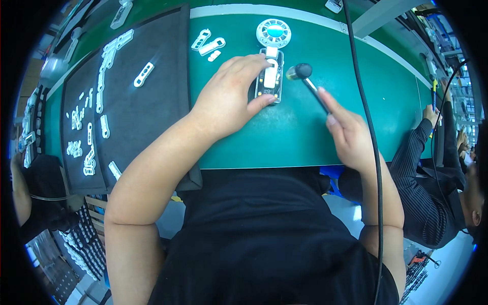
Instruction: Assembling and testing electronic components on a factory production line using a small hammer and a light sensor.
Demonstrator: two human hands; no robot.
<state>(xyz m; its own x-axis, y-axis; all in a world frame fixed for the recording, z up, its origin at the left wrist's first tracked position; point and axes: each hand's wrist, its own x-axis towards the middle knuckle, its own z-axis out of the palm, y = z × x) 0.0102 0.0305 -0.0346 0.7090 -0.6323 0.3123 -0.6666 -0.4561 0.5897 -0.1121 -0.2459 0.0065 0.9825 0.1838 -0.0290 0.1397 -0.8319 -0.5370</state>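
Observation:
On the green table top, a clear, dark-floored rectangular holder (278,96) lies in front of me with a long white plastic piece (270,76) in it. A round white vented head (273,33), like that of a small fan, sits at its far end; a short white neck lies between them. My left hand (229,91) grips the holder from the left, thumb at the near end and fingers over the far part. My right hand (348,129) is closed around the handle of a small mallet (303,71). The mallet's dark head, its other end pale, is just right of the holder, apart from it.
Several loose white plastic parts (212,47) lie left of the round head. A black mat (152,112) on the left bears more white parts (144,74). A black cable (363,91) hangs down on the right. A co-worker's arm (422,132) is at the far right.

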